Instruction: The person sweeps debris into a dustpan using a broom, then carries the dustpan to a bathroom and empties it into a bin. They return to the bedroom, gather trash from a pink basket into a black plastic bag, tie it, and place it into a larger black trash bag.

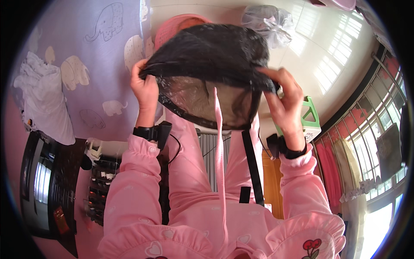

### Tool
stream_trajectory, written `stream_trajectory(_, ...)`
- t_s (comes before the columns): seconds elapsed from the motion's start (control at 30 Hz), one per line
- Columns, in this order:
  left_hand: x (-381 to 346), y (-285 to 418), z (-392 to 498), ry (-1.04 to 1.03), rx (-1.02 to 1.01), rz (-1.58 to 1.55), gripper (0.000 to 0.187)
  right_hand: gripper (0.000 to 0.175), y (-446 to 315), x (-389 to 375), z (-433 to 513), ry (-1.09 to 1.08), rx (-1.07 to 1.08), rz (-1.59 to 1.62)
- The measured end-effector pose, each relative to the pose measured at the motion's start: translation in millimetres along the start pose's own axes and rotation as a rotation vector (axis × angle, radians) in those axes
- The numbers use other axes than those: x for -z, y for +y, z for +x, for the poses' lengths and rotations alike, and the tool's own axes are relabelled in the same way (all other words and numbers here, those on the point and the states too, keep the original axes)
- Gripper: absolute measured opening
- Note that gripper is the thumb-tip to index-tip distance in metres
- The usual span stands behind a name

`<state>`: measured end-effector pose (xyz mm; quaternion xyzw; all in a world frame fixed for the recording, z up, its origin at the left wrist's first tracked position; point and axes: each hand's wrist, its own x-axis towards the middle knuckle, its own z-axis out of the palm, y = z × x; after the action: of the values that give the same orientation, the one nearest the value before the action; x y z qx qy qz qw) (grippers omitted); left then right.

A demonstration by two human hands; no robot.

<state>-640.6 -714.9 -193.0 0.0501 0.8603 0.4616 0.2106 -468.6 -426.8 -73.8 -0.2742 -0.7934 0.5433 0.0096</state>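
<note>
A thin black plastic bag [207, 48] is spread wide between my hands, its mouth facing me. My left hand [144, 85] pinches the rim at the left corner. At the opposite corner my right hand [284, 97] grips the rim, slightly blurred. Light shows through the lower side of the bag, and no contents are visible in it. Behind the bag stands a pink plastic basket [163, 30], mostly hidden by it. A pink drawstring [219, 129] from my clothing hangs in front of the bag's opening.
A knotted clear plastic bag [268, 24] lies on the glossy tiled floor [304, 55] beyond. By my right wrist is a green and white stool [310, 116]. On the left is a bed with an elephant-print sheet [106, 71] and a white pillow [45, 97]. A barred window [372, 129] is at right.
</note>
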Motion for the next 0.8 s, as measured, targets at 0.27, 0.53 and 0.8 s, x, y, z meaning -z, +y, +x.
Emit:
stream_trajectory(0.27,8,-12,50,0.063,0.09,0.048,0.015,0.045,-12,-105,18,-0.186,0.312,-0.325)
stream_trajectory(0.53,36,-20,65,0.04,0.064,0.008,0.021,0.032,101,-192,68,-0.221,-0.042,0.27)
stream_trajectory(0.8,48,-24,54,0.001,-0.037,0.04,0.026,0.04,155,-271,90,-0.518,0.346,-0.99)
